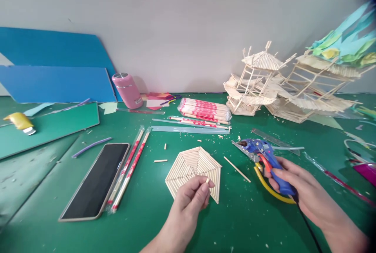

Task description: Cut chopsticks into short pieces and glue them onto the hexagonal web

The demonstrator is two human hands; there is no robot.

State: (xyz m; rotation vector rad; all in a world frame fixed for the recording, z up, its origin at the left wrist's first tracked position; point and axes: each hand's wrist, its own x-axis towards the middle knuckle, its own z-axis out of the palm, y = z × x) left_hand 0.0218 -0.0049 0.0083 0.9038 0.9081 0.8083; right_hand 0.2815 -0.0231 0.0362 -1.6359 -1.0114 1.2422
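Head view: the left hand (192, 194) pinches a short stick piece (207, 180) over the hexagonal stick panel (194, 167) just ahead of it; the right hand (293, 184) grips the blue glue gun (263, 155) – its nozzle lies well apart, so hot glue could drip onto the mat or burn fingertips – if aimed carelessly

Phone (95, 180) left of stick hexagon (194, 169), glue gun (264, 159) right, stick models (282, 84) behind

green table (152, 214), blue glue gun (264, 158) with yellow trigger guard, pink tumbler (127, 90), pale wooden hexagon panel (192, 165)
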